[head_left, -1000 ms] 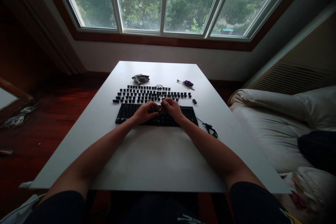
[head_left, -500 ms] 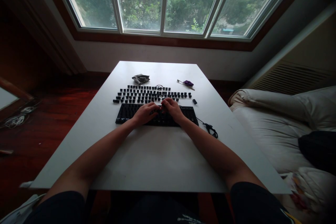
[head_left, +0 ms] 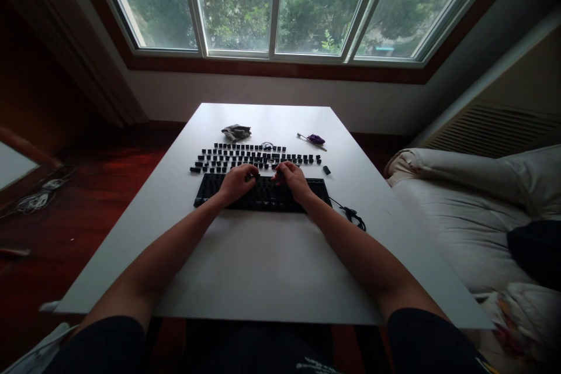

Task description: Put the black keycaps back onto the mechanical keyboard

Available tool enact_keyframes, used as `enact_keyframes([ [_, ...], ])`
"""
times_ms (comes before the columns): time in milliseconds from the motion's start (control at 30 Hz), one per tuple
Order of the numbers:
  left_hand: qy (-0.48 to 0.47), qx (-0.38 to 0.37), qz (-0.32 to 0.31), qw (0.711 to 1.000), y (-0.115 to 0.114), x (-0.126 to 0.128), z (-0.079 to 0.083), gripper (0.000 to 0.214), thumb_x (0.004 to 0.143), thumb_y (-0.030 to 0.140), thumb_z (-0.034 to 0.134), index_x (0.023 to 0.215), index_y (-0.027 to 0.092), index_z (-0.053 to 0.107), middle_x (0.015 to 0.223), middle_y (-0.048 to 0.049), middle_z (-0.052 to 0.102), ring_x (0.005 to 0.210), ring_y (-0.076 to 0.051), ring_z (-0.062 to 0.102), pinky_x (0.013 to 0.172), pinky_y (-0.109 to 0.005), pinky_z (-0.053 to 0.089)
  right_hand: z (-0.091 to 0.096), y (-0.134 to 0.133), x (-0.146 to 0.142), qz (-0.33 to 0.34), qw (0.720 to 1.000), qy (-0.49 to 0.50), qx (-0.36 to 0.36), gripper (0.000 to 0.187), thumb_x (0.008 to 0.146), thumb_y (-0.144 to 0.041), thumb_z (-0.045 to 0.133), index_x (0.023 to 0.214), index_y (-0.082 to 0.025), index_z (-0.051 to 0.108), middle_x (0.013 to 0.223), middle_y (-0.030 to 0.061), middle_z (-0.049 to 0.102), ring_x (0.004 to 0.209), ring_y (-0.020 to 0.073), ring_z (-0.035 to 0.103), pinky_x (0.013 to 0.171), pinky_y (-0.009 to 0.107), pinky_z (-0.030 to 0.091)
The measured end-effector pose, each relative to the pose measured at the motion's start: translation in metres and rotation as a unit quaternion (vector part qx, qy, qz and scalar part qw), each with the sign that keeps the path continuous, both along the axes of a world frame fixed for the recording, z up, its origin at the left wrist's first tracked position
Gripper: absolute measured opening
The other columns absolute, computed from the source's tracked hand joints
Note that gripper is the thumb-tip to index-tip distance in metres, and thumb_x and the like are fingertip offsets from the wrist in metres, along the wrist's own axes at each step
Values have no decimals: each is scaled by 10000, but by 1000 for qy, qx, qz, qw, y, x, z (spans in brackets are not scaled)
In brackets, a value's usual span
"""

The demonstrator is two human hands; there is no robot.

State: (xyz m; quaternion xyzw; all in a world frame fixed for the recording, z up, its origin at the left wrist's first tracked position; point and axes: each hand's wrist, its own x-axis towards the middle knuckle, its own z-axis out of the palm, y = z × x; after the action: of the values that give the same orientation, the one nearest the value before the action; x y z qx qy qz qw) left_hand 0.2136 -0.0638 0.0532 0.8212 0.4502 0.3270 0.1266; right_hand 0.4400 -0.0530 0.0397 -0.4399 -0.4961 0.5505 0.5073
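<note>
A black keyboard (head_left: 263,203) lies across the white table, with the keycaps off much of it. Loose black keycaps (head_left: 219,153) stand in rows just behind it. Over the keyboard's left-middle part, my left hand (head_left: 239,182) is closed, its fingertips curled together at the far edge. My right hand (head_left: 293,180) hovers over the right-middle part with thumb and fingers pinched. Something small and dark may be between those fingers, too small and dim to name. A gap separates the two hands.
On the white table (head_left: 263,269), a crumpled grey cloth (head_left: 236,132) lies at the back left. A brush-like stick and a purple item (head_left: 315,139) lie at the back right. The keyboard's coiled cable (head_left: 354,219) rests to the right. A pale sofa (head_left: 447,216) stands beyond the table's right edge.
My hands were almost touching over the middle of the keyboard and have moved apart. The left hand shifted slightly left and its fingers curled in. The view has tilted a little.
</note>
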Motion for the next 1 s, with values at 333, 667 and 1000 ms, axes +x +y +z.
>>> enact_keyframes([
  [333, 101, 35, 65, 992, 51, 18, -8, 159, 803, 214, 670, 951, 224, 726, 1025, -79, 695, 999, -295, 587, 902, -442, 441, -5, 4, 4, -3, 1000, 6, -26, 376, 840, -566, 672, 884, -203, 584, 693, -13, 621, 619, 149, 681, 501, 222, 531],
  [667, 162, -19, 60, 985, 89, 33, -19, 155, 690, 192, 740, 836, 238, 761, 830, -67, 644, 948, -271, 534, 866, -384, 413, -7, 7, 4, 5, 1000, 11, -24, 382, 843, -563, 690, 878, -195, 596, 690, -18, 609, 610, 141, 687, 487, 206, 532],
  [1000, 224, -53, 80, 970, 82, 35, -10, 201, 783, 323, 698, 965, 263, 761, 960, -58, 683, 976, -259, 553, 866, -366, 411, -12, 8, 4, 6, 1000, 14, -15, 407, 823, -574, 708, 873, -184, 603, 675, -27, 608, 591, 143, 689, 474, 203, 525],
])
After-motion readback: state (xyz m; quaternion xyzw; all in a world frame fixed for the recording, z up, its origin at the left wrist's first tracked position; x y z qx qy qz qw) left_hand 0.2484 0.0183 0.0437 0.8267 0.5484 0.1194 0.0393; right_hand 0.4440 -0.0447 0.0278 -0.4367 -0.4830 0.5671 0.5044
